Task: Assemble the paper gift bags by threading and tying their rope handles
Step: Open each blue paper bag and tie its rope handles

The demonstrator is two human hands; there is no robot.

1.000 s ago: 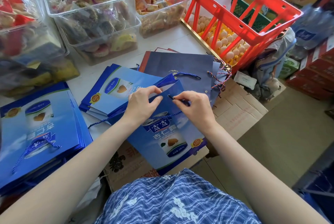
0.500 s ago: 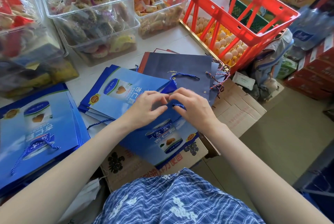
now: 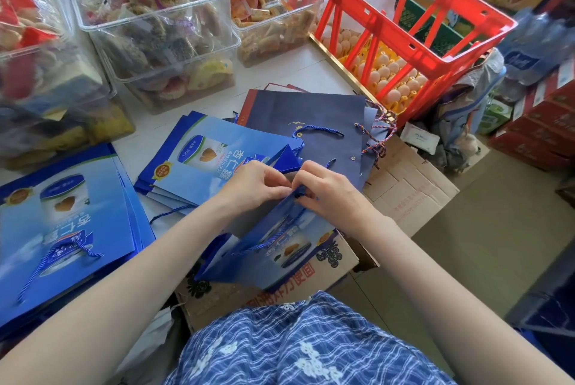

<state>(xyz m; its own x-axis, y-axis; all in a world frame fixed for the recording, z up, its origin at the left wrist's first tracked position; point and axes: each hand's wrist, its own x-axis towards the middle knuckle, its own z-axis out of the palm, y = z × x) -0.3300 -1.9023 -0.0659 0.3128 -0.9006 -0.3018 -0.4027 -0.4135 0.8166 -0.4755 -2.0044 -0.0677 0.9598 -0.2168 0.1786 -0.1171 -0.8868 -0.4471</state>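
A blue gift bag [image 3: 273, 247], propped over the cardboard box [image 3: 311, 282] at the lap, is pinched at its top edge by both hands [image 3: 258, 185] [image 3: 329, 195], apparently so its rope handle [image 3: 273, 237] can be threaded

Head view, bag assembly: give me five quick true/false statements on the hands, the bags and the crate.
1. Both hands work at the top edge of the blue printed paper gift bag. True.
2. The left hand rests flat on the pale table. False: its fingers are curled at the bag's edge, meeting the right hand.
3. The red plastic lattice crate holds eggs. True.
4. The dark navy flat paper bag has no rope on it. False: a blue twisted rope lies across it.
5. The clear plastic bins are empty. False: they hold wrapped snacks.
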